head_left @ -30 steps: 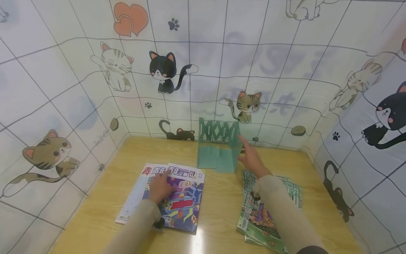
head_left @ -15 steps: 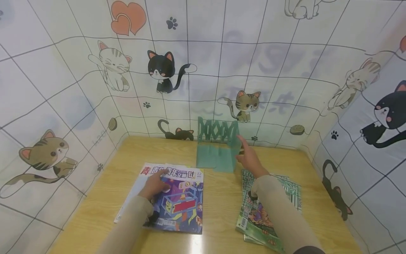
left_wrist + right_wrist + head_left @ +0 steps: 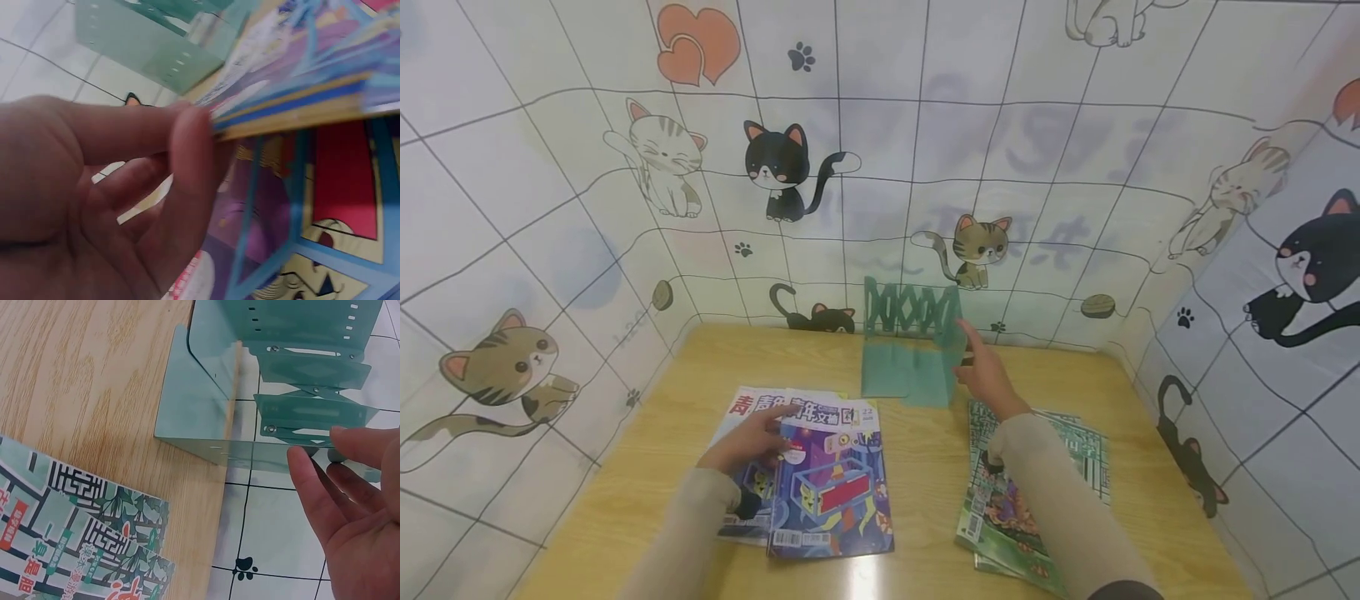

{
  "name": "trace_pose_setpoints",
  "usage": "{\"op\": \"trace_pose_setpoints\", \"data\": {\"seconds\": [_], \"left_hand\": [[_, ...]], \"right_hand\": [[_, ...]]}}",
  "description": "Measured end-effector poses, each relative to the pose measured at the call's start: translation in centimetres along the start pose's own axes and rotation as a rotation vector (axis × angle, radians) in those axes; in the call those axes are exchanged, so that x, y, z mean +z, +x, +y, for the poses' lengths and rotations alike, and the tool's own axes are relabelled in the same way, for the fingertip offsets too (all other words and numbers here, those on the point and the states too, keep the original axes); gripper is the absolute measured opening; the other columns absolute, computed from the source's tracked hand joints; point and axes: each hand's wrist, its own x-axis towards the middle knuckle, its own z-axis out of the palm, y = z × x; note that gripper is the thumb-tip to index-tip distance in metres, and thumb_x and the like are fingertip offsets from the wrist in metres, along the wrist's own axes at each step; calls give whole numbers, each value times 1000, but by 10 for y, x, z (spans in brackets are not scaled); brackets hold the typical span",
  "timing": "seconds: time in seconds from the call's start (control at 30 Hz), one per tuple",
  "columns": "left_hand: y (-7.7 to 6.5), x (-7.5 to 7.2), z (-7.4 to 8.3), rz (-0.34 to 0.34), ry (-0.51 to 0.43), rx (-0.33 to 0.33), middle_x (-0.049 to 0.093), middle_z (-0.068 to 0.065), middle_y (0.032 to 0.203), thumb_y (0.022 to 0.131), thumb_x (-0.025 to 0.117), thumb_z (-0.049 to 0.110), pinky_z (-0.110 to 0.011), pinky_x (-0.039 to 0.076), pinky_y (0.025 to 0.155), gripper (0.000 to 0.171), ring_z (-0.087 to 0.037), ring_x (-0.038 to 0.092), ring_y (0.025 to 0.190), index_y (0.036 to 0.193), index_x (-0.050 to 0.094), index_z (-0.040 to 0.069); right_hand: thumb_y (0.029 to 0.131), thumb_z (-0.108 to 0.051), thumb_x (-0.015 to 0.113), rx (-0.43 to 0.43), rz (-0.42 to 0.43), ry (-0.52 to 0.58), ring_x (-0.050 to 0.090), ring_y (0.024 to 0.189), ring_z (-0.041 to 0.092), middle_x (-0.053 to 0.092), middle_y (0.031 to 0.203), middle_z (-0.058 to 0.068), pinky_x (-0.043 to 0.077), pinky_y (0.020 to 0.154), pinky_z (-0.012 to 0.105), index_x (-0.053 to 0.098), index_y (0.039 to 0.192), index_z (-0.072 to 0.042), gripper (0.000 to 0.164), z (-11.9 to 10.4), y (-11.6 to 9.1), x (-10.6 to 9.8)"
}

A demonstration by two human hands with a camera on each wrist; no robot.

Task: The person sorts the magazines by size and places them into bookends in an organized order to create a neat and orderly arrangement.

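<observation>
In the head view, my left hand [image 3: 748,437] is at the left edge of a purple magazine [image 3: 833,496], which overlaps a second purple one on a small pile. Up close in the left wrist view, the thumb and a finger [image 3: 194,147] pinch the edge of a magazine [image 3: 294,112], lifted off the like cover below. My right hand [image 3: 988,379] reaches to a green metal bookend [image 3: 904,371] with a scissor-type back. In the right wrist view, its fingertips [image 3: 301,459] touch the side panel's outer face near the top; the fingers are fairly straight.
Several green magazines [image 3: 1000,508] lie overlapping under the right forearm. A pale magazine [image 3: 730,425] sticks out at the left of the purple ones. The wooden table [image 3: 917,475] ends at a wall [image 3: 880,150] covered with cat-print sheeting, which also encloses both sides.
My left hand has slid left off the cover to the magazine's edge. The top purple magazine has shifted right and turned slightly, showing another underneath. The right hand has stayed at the bookend.
</observation>
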Motion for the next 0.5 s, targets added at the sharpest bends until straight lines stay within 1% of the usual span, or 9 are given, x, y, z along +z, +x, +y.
{"op": "trace_pose_setpoints", "data": {"seconds": [0.03,0.1,0.17,0.33,0.4,0.5], "left_hand": [[-2,-1,2,-17,-21,2,56,-22,124,83,72,4,-42,56,65,71,-29,66,73,146,47,24],[-6,-3,5,-46,-28,19,53,-23,128,84,70,3,-41,56,64,72,-29,66,73,147,45,26],[-9,-3,9,-57,-30,36,51,-25,129,84,69,1,-42,56,65,74,-29,66,75,148,43,26],[-18,-1,18,-52,-8,52,55,-21,126,85,68,0,-41,56,66,75,-27,67,82,149,42,29],[-21,0,22,-42,5,59,57,-18,125,86,69,0,-40,57,66,74,-26,66,84,148,43,31],[-27,3,29,-31,26,88,61,-14,122,87,69,1,-39,57,65,74,-25,66,85,148,42,34]], "right_hand": [[85,9,68,0,4,0,58,110,42,49,132,26,56,77,39,13,155,-36,100,0,0,0],[85,9,68,-3,9,-5,58,111,43,49,132,27,56,77,40,13,155,-36,100,0,0,0],[85,9,67,4,8,-8,58,110,42,49,132,26,56,77,39,12,155,-37,100,0,0,0],[85,9,67,34,1,-11,59,110,39,47,134,24,56,76,38,12,155,-39,101,-3,0,0],[85,9,67,37,2,-15,59,110,39,47,134,25,56,76,38,12,155,-37,100,-4,0,1],[85,9,67,39,4,-14,58,111,40,46,135,25,56,75,37,13,156,-34,99,-5,0,1]]}}
